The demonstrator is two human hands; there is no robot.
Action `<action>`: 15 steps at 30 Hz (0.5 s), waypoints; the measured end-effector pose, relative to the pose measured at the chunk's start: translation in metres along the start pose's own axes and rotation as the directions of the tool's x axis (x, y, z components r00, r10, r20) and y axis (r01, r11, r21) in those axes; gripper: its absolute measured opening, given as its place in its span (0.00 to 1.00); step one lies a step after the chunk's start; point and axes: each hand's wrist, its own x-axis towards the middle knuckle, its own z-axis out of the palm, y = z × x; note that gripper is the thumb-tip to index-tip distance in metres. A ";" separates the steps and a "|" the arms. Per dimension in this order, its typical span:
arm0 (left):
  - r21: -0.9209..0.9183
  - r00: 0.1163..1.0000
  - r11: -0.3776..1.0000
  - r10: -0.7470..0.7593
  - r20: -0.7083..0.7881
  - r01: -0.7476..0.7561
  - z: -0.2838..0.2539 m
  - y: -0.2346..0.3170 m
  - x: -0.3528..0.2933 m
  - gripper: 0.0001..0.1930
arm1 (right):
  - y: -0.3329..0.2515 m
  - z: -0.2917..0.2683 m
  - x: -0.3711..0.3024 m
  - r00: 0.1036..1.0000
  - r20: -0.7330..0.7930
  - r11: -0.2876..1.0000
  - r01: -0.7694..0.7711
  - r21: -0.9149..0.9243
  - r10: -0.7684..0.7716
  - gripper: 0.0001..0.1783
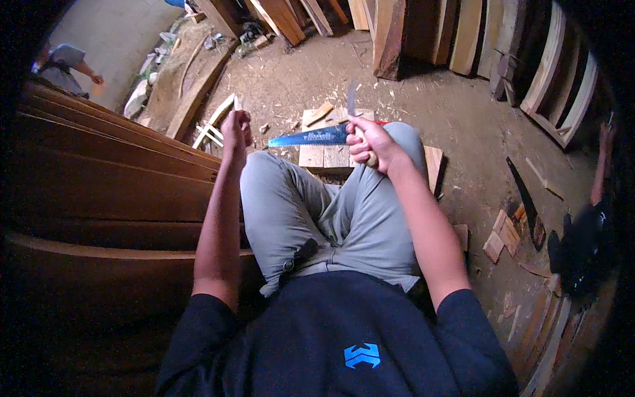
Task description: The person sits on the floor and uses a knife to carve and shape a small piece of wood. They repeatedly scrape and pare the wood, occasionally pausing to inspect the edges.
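Observation:
My right hand [374, 143] is wrapped round the pale handle of a knife [351, 99], its narrow blade pointing up and away from me above my right knee. To the left, my left hand [237, 137] is closed round a small piece of light wood [239, 103], whose pale tip sticks out past the fingers. Between the hands a hand saw [309, 137] with a bluish toothed blade lies across a low wooden block [324, 157]. Its handle end is mostly hidden behind my right hand and knee; a bit of red shows there.
Thin pale sticks [210, 134] lie beyond my left hand. Stacked boards [112, 178] rise close at my left. Planks [466, 40] lean along the far side. At right are a dark curved blade-like strip [524, 192], wood offcuts [501, 237] and a person [585, 245]; another person [66, 63] is far left.

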 end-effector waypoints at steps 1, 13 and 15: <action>0.037 0.998 0.999 0.021 -0.053 -0.019 -0.002 0.013 0.001 0.19 | -0.012 0.001 -0.004 0.997 0.065 0.999 0.029 0.028 -0.031 0.14; 0.633 0.946 0.769 -0.264 0.189 0.089 -0.076 0.073 0.004 0.16 | -0.015 0.026 -0.013 0.847 0.462 0.839 -0.035 0.543 -0.264 0.12; 0.790 0.916 0.611 -0.344 0.205 0.052 -0.066 0.061 0.003 0.17 | -0.011 0.025 -0.017 0.855 0.439 0.852 0.005 0.524 -0.276 0.12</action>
